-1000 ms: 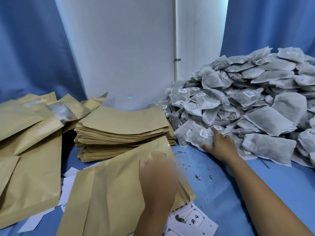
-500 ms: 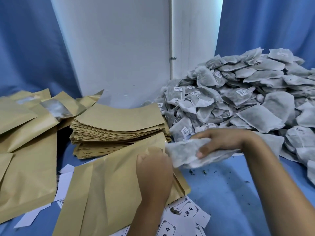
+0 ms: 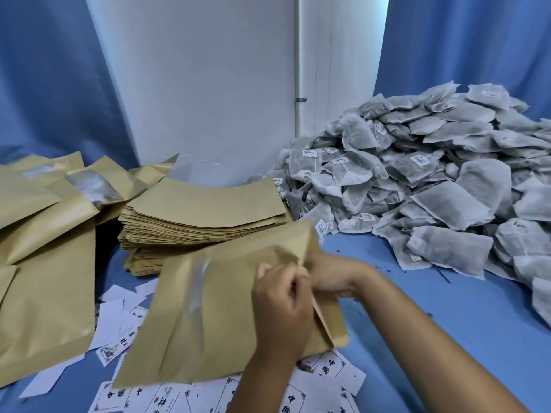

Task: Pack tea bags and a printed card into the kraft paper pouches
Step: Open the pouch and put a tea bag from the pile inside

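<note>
Ahead of you, a white wall panel (image 3: 202, 93) fills the center of the view. A thin vertical pipe (image 3: 296, 64) runs down it, held by 1 small metal clamp (image 3: 301, 99). You see 2 blue curtains: 1 curtain (image 3: 50, 76) hangs to the left of the panel, the other (image 3: 465, 40) to the right, both in soft vertical folds. The table (image 3: 465, 308) is covered in blue cloth. Small dark crumbs (image 3: 387, 268) lie scattered across the cloth on the right half; their material cannot be identified.
</note>
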A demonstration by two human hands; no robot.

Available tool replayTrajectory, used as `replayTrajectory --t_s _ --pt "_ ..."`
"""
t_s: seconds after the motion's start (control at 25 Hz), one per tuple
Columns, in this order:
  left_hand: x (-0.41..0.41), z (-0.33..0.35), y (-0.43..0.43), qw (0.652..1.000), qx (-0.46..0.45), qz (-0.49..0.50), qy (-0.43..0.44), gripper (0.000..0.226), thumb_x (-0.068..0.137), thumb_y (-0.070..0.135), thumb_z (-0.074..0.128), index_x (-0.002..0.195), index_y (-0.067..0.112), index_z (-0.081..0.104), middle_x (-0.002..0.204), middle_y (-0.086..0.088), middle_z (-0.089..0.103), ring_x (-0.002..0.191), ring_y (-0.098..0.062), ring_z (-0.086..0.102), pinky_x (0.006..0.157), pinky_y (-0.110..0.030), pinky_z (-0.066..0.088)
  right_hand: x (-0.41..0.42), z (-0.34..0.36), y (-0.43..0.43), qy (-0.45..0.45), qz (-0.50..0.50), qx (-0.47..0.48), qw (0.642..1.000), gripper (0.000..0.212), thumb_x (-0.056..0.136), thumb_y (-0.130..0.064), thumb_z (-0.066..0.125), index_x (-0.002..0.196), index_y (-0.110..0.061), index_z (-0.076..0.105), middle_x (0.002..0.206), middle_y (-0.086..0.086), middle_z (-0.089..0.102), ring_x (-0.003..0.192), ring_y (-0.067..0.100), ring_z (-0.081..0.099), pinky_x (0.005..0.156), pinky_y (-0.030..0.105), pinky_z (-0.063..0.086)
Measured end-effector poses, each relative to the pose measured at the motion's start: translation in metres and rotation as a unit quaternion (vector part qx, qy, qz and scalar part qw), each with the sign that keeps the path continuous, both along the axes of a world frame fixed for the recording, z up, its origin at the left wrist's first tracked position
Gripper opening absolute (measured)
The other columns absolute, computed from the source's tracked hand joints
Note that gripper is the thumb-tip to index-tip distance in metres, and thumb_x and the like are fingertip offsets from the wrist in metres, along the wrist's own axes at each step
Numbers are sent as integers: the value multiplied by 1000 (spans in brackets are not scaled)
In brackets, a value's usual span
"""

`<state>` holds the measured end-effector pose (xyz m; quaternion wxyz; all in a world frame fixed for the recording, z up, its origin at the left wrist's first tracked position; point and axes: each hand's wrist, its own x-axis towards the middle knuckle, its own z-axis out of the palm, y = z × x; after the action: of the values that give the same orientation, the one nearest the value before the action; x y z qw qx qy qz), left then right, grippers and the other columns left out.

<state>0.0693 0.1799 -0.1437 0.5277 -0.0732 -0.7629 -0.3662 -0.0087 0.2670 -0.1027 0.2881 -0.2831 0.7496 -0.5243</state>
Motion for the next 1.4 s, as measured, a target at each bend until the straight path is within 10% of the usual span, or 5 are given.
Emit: replayTrajectory --t_s 0.32,0.52,0.72,1.12,1.4 --pt "-2 2 -12 995 57 70 -30 34 86 19 43 57 20 25 50 14 14 58 -26 30 54 -25 22 -51 -7 12 25 -180 -181 967 34 85 15 28 78 1 58 77 11 71 72 23 70 64 30 54" --pt "-5 -4 -10 996 42 62 -49 37 86 24 43 54 20 25 48 10 16 60 -26 32 52 -26 26 -110 -82 20 452 -240 205 834 75 82 9 46 148 -24 29 157 -5 21 141 17 24 108 31 32" --pt "-8 -8 -10 996 47 57 -51 36 85 26 43 55 21 24 48 9 19 61 -25 33 54 -22 27 -140 -81 8 564 -249 340 710 53 81 -7 54 133 -16 48 126 5 49 115 27 44 87 33 34" --pt "-9 -10 -12 996 51 47 -63 40 85 25 42 51 12 26 46 5 20 62 -26 32 54 -23 28 -168 -36 8 506 -336 340 718 38 92 -18 52 129 -11 49 156 7 20 146 28 8 115 45 9" --pt "-9 -4 -15 994 64 39 -74 37 85 31 41 55 27 18 46 10 17 62 -25 32 54 -17 24 -99 -25 17 332 -448 -232 797 38 81 -17 69 115 -18 52 116 -2 54 117 17 49 101 36 41"
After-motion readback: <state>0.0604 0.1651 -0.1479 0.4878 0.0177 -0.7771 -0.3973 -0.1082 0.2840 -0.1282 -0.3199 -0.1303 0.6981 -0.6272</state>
